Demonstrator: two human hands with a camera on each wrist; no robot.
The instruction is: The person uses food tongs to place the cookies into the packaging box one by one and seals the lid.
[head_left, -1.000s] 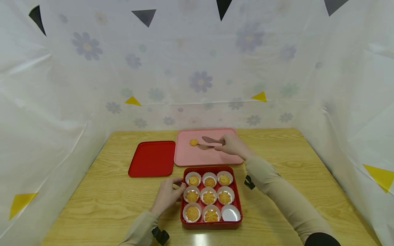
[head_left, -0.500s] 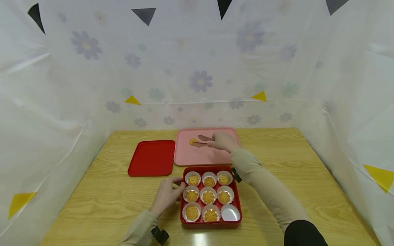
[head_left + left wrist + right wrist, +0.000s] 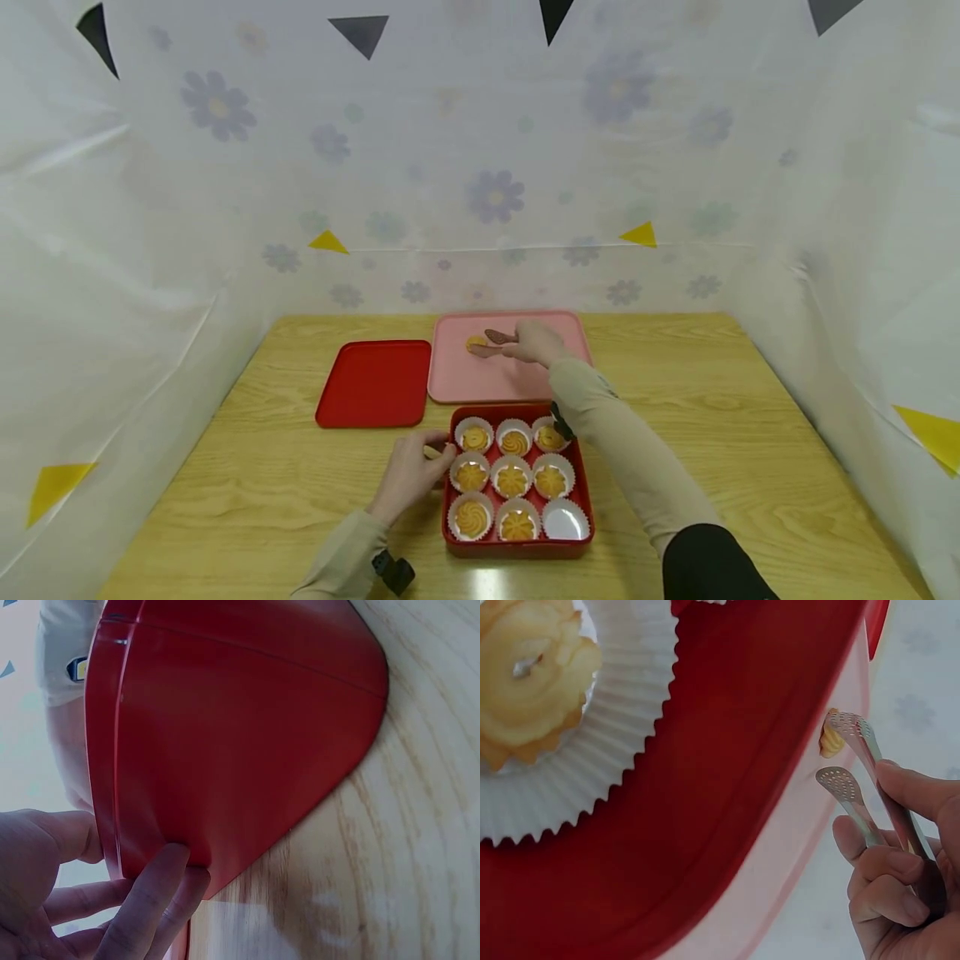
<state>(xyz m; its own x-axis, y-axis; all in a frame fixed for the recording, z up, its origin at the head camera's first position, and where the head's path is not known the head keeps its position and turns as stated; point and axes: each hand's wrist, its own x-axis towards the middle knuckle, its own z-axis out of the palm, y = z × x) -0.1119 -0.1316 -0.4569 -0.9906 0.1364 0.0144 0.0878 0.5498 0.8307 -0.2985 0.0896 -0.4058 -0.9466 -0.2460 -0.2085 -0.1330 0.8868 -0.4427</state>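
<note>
My right hand [image 3: 537,342] holds metal tongs [image 3: 907,817] over the pink tray [image 3: 472,387]. Their perforated tips are apart, one overlapping a small piped cookie [image 3: 831,736] in the right wrist view. Whether they touch it I cannot tell. My left hand [image 3: 414,468] grips the left side of a red box [image 3: 517,549], thumb at the rim and fingers against the outer wall [image 3: 225,750]. White paper cups fill the box in rows, most with a cookie, such as the star-shaped one [image 3: 517,525]. The front right paper cup [image 3: 566,522] holds no cookie.
A flat red lid or tray [image 3: 375,385] lies left of the pink tray. Both rest on a wooden table [image 3: 247,500], behind the box. White flowered sheeting [image 3: 495,275] closes off the back and sides. My right forearm [image 3: 622,442] passes over the box's back right corner.
My right hand has moved left with the tongs, bringing their tips to the cookie on the pink tray. The left hand stays at the box.
</note>
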